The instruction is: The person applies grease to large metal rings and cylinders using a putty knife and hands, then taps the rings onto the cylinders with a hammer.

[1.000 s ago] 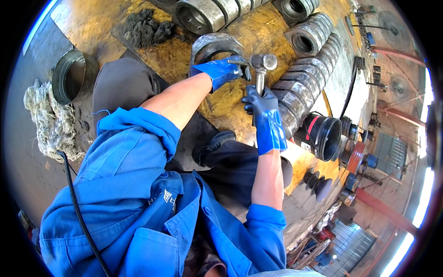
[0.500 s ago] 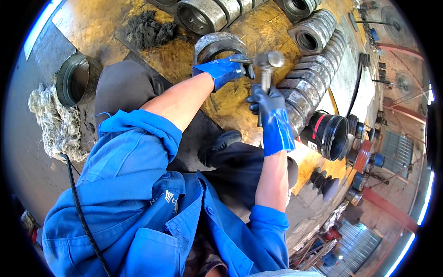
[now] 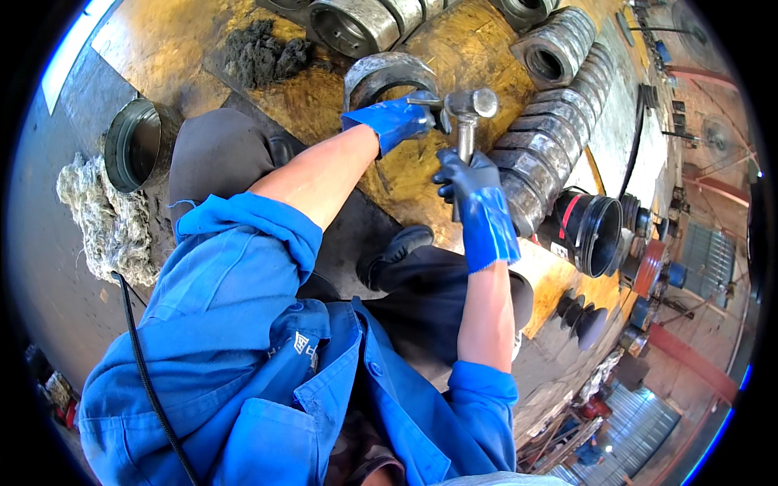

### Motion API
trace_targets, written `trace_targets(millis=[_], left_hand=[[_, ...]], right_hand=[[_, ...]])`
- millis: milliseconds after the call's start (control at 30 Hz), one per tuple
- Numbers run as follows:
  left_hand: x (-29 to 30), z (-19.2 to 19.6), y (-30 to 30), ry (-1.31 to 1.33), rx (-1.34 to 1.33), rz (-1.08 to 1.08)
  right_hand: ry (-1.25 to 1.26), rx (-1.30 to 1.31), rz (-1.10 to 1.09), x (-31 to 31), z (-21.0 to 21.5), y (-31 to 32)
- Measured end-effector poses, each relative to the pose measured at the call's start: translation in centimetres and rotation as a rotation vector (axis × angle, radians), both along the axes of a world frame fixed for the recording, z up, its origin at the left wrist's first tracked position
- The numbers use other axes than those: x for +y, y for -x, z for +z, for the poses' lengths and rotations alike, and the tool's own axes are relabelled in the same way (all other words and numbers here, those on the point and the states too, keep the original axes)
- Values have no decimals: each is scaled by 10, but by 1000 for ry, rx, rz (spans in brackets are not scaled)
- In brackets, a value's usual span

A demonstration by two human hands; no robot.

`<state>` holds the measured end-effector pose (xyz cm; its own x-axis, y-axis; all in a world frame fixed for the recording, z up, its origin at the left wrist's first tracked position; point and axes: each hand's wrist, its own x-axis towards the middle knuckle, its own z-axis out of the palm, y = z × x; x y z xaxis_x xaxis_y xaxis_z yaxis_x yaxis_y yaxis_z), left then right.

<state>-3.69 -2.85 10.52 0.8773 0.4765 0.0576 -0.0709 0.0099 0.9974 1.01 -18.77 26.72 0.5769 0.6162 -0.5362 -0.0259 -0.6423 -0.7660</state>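
My left hand (image 3: pixel 399 120), in a blue rubber glove, is closed round a short metal rod (image 3: pixel 423 101), perhaps a chisel or punch; its exact kind is hard to make out. Beside that hand a thick metal ring (image 3: pixel 374 71) stands on the stained surface, partly hidden by the glove. In the matching glove, my right hand (image 3: pixel 472 180) grips a hammer (image 3: pixel 466 138) by its handle. The hammer head is level with the rod and very close to its right end; whether they touch cannot be seen.
Right of my hands lies a long row of metal rings (image 3: pixel 539 150), with more rings (image 3: pixel 344 28) at the far side. A black bucket (image 3: pixel 596 231) stands at right. Dark fibre (image 3: pixel 263 53), pale fibre (image 3: pixel 105 219) and an open tin (image 3: pixel 134 146) are at left.
The hammer head, blurred before, now looks sharp and sits at nearly the same height. Both hands keep their grips. The whole view has shifted slightly.
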Motion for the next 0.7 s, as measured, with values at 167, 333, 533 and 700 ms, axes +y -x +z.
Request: trace_targets(millis=[167, 333, 533, 700], left_hand=[[5, 7, 5, -14, 127, -97], [0, 21, 13, -31, 196, -65], [2, 16, 5, -45, 214, -100], [2, 14, 4, -220, 424, -36]], right_hand=[[-67, -88, -116, 3, 28, 5], [-411, -201, -104, 4, 42, 6], [94, -1, 7, 4, 6, 0], [-225, -112, -117, -2, 39, 8]])
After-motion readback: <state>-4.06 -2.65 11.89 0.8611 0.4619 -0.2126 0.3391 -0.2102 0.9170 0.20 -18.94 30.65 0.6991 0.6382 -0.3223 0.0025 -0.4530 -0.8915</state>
